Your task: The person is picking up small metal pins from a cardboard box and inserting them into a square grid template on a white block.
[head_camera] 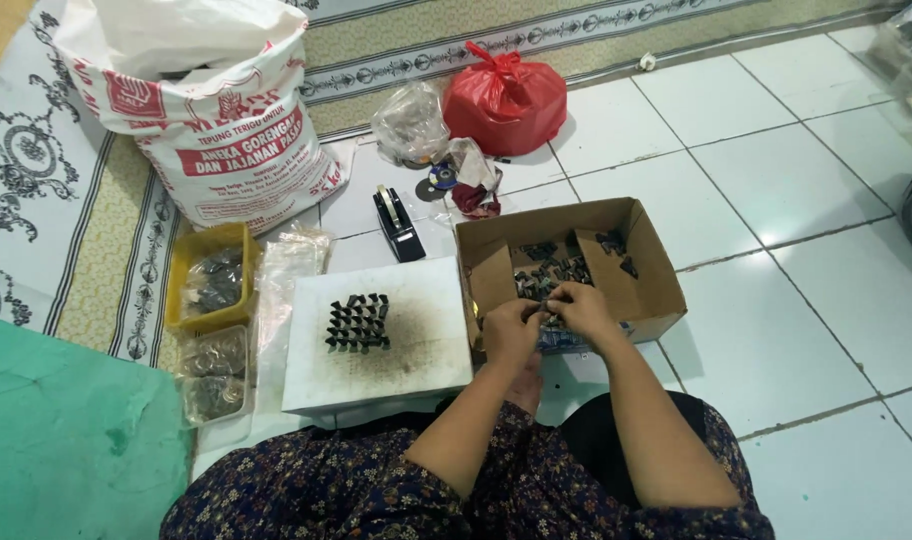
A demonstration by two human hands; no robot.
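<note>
**Pinching a small dark part over the box**

Head view: both hands meeting above the cardboard box, left hand and right hand with fingers closed together on a small dark part (shape too small to tell). Judging best: keeping it low over the box, gripping by the edges. Sitting on white floor tiles; white board carrying stacked dark pieces; patterned mat alongside.
</note>
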